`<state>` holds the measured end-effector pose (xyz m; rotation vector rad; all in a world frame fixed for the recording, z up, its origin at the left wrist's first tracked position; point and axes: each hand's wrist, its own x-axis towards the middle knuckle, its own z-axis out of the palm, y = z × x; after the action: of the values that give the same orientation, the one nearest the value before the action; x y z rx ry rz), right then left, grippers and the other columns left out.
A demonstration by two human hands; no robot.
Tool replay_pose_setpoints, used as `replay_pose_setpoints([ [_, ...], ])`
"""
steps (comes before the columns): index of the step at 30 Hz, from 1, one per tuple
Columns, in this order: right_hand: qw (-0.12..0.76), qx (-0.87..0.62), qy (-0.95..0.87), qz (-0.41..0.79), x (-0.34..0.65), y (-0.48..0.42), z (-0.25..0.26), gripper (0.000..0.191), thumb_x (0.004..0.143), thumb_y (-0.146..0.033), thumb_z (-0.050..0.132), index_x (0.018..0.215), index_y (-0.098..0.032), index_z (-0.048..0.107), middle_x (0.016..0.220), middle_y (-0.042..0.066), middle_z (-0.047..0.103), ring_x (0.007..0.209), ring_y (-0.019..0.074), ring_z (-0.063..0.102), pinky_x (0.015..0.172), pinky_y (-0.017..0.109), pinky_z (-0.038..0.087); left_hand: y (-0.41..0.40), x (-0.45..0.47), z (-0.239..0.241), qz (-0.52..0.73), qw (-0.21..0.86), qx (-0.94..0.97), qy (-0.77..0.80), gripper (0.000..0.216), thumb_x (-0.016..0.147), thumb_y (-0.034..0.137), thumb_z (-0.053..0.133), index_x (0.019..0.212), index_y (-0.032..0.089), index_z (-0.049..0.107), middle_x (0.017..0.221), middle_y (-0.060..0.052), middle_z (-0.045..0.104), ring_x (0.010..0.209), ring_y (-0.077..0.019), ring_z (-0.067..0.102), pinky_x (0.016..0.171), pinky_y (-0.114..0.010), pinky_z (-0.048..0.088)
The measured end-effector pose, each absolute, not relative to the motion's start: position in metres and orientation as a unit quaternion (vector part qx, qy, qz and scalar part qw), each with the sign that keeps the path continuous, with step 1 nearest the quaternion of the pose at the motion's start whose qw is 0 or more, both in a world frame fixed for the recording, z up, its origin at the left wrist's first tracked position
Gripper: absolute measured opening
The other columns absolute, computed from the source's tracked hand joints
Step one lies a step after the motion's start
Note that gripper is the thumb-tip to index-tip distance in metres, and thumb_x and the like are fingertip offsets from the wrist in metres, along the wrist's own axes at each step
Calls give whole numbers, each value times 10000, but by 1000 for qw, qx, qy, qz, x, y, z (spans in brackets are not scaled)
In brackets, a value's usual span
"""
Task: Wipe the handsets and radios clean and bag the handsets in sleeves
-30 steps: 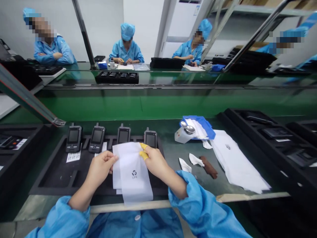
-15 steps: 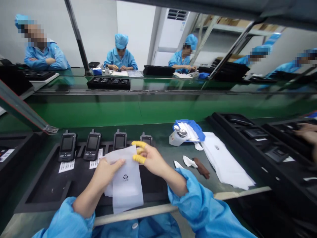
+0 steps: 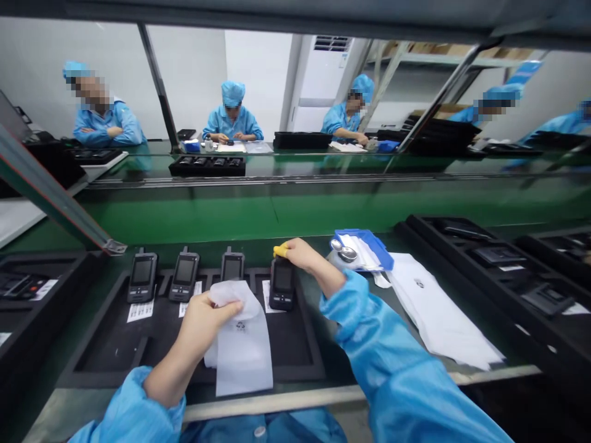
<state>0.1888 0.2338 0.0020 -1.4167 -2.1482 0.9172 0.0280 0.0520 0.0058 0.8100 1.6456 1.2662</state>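
Observation:
My left hand (image 3: 205, 323) is closed on a translucent white plastic bag (image 3: 244, 360) printed with a recycling mark, its upper edge curled over. With yellow finger cots on its fingertips, my right hand (image 3: 298, 253) grips the top of a black handheld radio (image 3: 282, 284) with a screen. That radio stands at the right end of a black foam tray (image 3: 184, 375). Three similar radios stand to its left: one at the far left (image 3: 143, 277), one beside it (image 3: 184, 275), and one partly behind the bag (image 3: 232, 266). White label strips (image 3: 140, 311) lie by them.
Right of the tray are a blue bin (image 3: 379, 251) of white pieces, a metal-topped dispenser (image 3: 348, 253) and a stack of white bags (image 3: 438, 314). More foam trays flank the bench (image 3: 364, 363). Co-workers in blue sit across the green conveyor (image 3: 207, 212).
My right hand has left the bag's top edge and reached forward to take hold of the rightmost radio's top. My left hand still holds the bag, whose upper edge now curls over.

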Motion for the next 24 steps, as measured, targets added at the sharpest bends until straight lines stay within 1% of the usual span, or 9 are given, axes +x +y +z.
replay_pose_setpoints([
  [2,237,-492,-778,309,200,221,11,191,738,-240,596,563,-168,624,580,14,615,577,147,544,594,273,423,53,28,10,505,433,331,669,243,428,316,762,610,167,699,663,-55,725,665,-237,671,610,-315,517],
  [4,292,-482,-779,275,212,209,24,138,770,-250,555,675,-188,633,750,36,652,734,173,579,705,301,448,54,28,11,494,431,342,674,213,434,298,752,600,177,695,638,-44,718,635,-231,665,572,-309,508],
  [7,456,-446,-739,220,229,193,53,164,810,-351,547,759,-211,615,857,55,636,867,195,580,814,352,448,60,30,11,473,421,375,677,178,454,293,751,586,187,695,617,-26,711,621,-217,653,556,-288,479],
  [9,569,-393,-683,235,234,184,74,221,817,-437,563,787,-223,609,864,50,641,861,193,597,829,371,459,64,33,10,458,419,402,673,172,462,299,755,580,188,696,614,-19,709,627,-212,650,565,-279,463],
  [11,623,-343,-633,306,232,174,90,267,811,-501,574,811,-235,597,883,38,656,854,187,619,821,374,481,68,38,11,446,425,423,664,178,468,309,756,581,184,698,614,-18,709,626,-212,647,568,-278,455],
  [14,624,-303,-588,415,221,160,101,321,775,-557,606,801,-239,575,881,26,672,839,186,641,767,363,516,71,45,13,431,445,446,646,197,483,329,751,602,179,705,608,-19,705,593,-203,631,552,-279,442],
  [16,608,-299,-585,446,214,152,98,359,752,-589,614,798,-235,581,888,26,676,837,186,643,756,359,524,69,48,15,430,457,450,635,201,485,329,755,613,181,708,611,-13,701,581,-186,615,549,-271,433],
  [20,577,-313,-611,442,211,148,85,426,732,-646,593,809,-227,610,896,32,677,831,180,631,781,363,516,63,45,18,436,456,444,636,190,466,316,767,582,184,695,589,2,671,574,-160,578,556,-258,415],
  [24,544,-319,-648,427,220,151,81,421,727,-638,606,797,-223,626,863,30,665,835,177,616,798,352,495,59,42,19,435,448,439,646,201,475,339,752,570,176,684,572,8,642,565,-152,549,548,-256,398],
])
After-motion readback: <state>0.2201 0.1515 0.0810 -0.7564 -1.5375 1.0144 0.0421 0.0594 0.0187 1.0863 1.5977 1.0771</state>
